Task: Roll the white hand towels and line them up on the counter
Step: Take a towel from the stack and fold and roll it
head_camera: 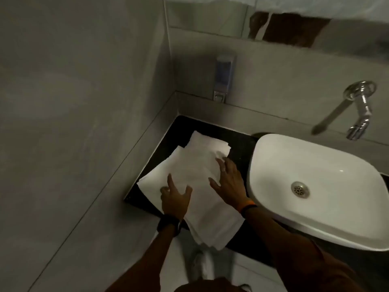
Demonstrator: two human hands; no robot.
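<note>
White hand towels (195, 171) lie flat and overlapping on the black counter (181, 129) left of the basin. One long towel hangs over the counter's front edge. My left hand (175, 199) presses on the near left part of the towels, fingers spread. On their right side my right hand (229, 182) lies flat with its fingers apart. Neither hand grips anything. No rolled towel is in view.
A white basin (315, 186) stands on the counter to the right, with a chrome wall tap (357, 110) above it. A soap dispenser (223, 79) hangs on the back wall. Grey walls close the corner at left and behind.
</note>
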